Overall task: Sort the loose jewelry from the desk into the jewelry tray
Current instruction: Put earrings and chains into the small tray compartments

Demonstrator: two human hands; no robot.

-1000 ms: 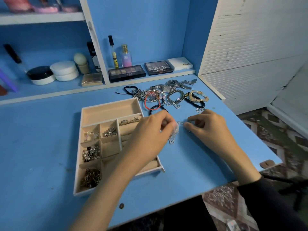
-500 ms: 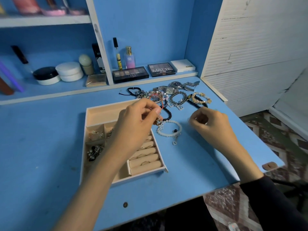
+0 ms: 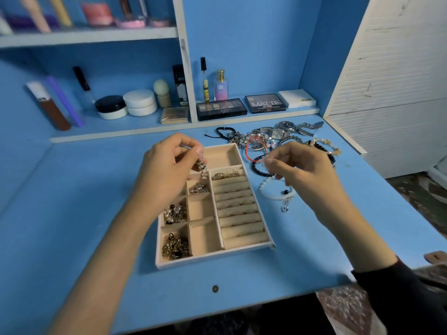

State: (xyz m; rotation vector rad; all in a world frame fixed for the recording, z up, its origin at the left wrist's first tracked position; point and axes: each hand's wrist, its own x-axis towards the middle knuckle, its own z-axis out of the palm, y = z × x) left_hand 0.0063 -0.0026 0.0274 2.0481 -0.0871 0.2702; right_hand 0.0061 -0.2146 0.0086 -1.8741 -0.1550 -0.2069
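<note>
The left hand is covering the far left compartments of the tray, and the small silver piece dangling from its pinching fingertips is blurring too much to name. The right hand is hiding part of the jewelry pile behind it, and whatever its thumb and forefinger are pinching, if anything, is showing too small to tell. The picture's top edge is cutting off the containers on the upper shelf, while the dark sleeve is running out past the lower right corner.

Matt painted desk, seemingly velvet-lined tray, shiny metal watches
</note>
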